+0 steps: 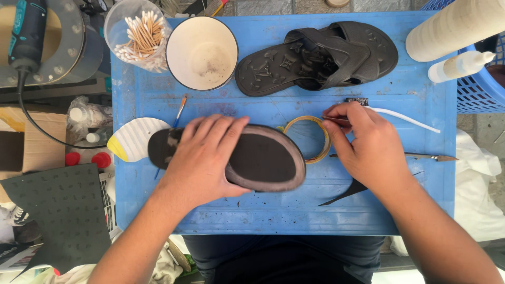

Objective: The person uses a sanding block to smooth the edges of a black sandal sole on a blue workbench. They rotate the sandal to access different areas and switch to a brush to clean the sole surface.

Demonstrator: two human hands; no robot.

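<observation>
My left hand [202, 158] lies flat over a black sandal [263, 160] turned sole-up on the blue work surface [389, 94], pressing it down. My right hand [360, 144] is beside the sandal's toe end, pinching a thin metal tool [332, 120] over a roll of yellowish tape [307, 138]. A second black sandal [315, 58] lies strap-up at the back of the surface. A white toothbrush [400, 117] lies just beyond my right hand.
A white cup [201, 52] and a clear jar of cotton swabs [138, 34] stand at the back left. A white and yellow disc [132, 139], a small paintbrush [180, 108], a black offcut [347, 192], a white bottle [460, 66] and a blue basket [478, 89] surround the work.
</observation>
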